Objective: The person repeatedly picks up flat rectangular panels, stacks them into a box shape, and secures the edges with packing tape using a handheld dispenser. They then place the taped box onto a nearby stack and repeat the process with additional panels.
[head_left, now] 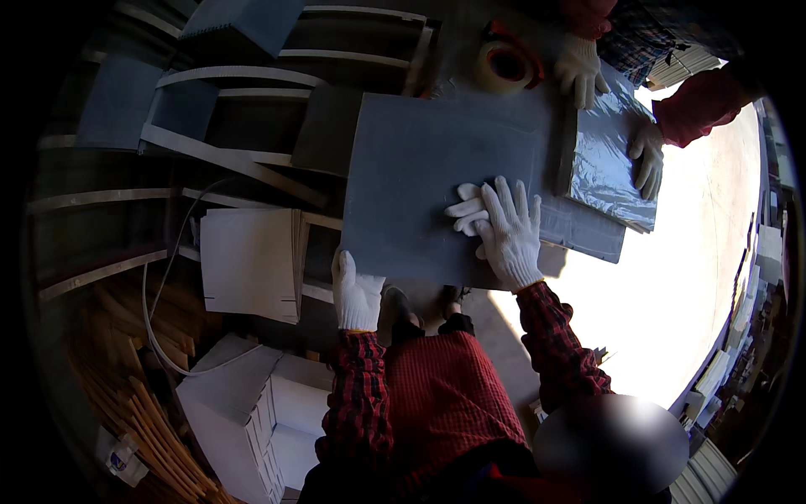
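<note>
A flat, dark grey square panel (420,160) lies in front of me. My left hand (358,294), in a white knit glove, grips the near left corner, thumb up along the side and fingers partly hidden under the edge. On the panel's right half rests my right hand (510,235), also gloved, with its fingers stretched out. White glove fingers (467,207) stick out to the left from beside and under that hand; they look like a loose spare glove, though most of it is hidden.
Across from me, a co-worker's gloved hands (646,160) rest on a shiny film-wrapped stack (609,160). A tape roll (506,65) lies at the far side. Wooden racks (227,155) stand left, with white folded cartons (250,260), a white box (227,386) and wood strips (151,437) lower down.
</note>
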Available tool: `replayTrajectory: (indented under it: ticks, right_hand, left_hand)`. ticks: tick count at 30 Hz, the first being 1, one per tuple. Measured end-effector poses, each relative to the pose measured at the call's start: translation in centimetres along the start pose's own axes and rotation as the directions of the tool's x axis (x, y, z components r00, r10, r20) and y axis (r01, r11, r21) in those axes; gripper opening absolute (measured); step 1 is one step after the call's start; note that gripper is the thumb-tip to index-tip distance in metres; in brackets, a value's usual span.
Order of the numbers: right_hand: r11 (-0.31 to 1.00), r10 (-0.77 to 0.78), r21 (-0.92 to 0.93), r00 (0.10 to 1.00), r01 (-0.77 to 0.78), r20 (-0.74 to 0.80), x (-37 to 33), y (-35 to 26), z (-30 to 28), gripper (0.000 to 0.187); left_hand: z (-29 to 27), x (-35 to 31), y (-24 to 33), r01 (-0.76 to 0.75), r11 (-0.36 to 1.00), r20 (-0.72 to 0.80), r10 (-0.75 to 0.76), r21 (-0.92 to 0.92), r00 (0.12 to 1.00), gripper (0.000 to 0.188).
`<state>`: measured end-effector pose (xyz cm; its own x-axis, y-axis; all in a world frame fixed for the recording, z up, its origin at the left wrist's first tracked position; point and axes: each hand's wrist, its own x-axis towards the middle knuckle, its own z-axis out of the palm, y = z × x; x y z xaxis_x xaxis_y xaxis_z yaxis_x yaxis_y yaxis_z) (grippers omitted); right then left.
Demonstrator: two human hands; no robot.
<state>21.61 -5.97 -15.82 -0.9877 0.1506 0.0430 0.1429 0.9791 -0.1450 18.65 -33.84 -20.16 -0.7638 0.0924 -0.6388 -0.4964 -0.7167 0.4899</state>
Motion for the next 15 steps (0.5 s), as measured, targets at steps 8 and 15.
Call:
replayTrajectory:
  ticks: [8,15]
  right_hand:
    - [0.868,0.381,-0.225,0.884,-0.443,-0.270,14.1,2.8,3.6,0.058]
    - [0.998,0.038,-0.023,0.917,-0.051,-0.397,20.1,-12.0,5.6,0.046]
  left_hand:
    - [2.5,-1.8,1.3,0.075,0.984,-0.246,-0.034,0.161,0.969,0.045]
    - [0.7,-1.1,0.3,0.031,0.997,-0.040,-0.028,0.064,0.999,0.050]
